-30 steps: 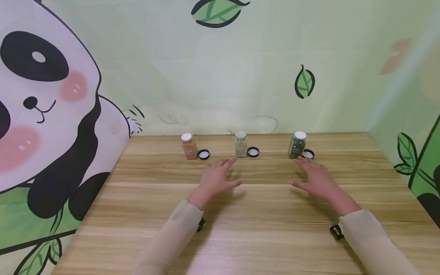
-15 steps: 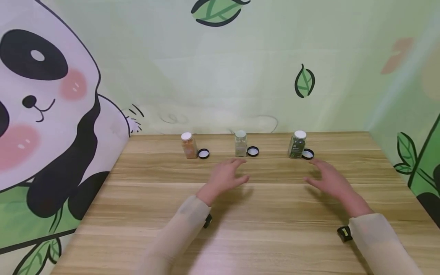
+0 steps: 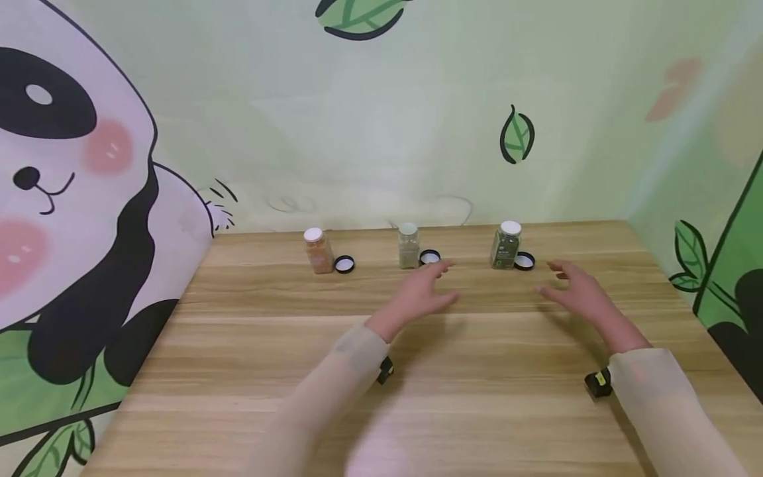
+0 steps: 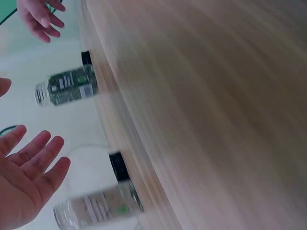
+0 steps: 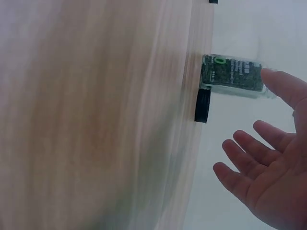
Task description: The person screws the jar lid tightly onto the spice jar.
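Observation:
Three glass spice jars stand upright in a row near the table's back edge in the head view. The left jar [image 3: 319,252] has orange contents, the middle jar [image 3: 408,246] pale contents, the right jar [image 3: 505,245] dark green contents. Beside each jar's right side lies a black lid: left [image 3: 344,264], middle [image 3: 430,257], right [image 3: 524,261]. My left hand [image 3: 418,293] hovers in front of the middle lid, fingers apart and holding nothing. My right hand [image 3: 581,291] hangs right of the green jar, fingers relaxed, touching nothing. The left wrist view shows the green jar [image 4: 72,86] beyond my left hand [image 4: 29,177].
The wooden table [image 3: 268,371] reaches back to a pale green wall cloth [image 3: 381,132] printed with leaves and a large panda [image 3: 71,172] at left. Both wrists carry small black cameras, such as the right one [image 3: 599,383].
My left hand has moved right, from near the left and middle jars to before the middle lid. My right hand has drawn rightward from the green jar. Jars and lids stay put; the view shifts slightly.

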A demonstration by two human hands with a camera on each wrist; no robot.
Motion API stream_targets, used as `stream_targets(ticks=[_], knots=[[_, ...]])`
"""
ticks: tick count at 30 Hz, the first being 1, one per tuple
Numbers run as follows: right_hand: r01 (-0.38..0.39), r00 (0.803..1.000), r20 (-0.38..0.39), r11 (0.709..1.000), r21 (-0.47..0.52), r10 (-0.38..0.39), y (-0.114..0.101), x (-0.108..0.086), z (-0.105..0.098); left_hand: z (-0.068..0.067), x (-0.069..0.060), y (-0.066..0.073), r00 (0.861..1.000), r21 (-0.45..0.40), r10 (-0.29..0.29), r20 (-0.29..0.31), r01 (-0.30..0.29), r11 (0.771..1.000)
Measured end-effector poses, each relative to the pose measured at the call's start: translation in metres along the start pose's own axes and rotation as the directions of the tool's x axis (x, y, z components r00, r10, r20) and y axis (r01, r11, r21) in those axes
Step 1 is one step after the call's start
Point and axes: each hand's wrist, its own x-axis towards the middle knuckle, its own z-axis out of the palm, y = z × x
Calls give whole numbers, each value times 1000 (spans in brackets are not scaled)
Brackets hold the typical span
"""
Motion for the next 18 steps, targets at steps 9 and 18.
stream_targets(ticks=[9,18], knots=[[-45,999,25,997,64,44,0,23,-2,9,33,28,1000,-115,1,12,1,993],[-84,996,17,993,81,83,2,42,-2,16,62,48,1000,-131,-6,8,7,991]])
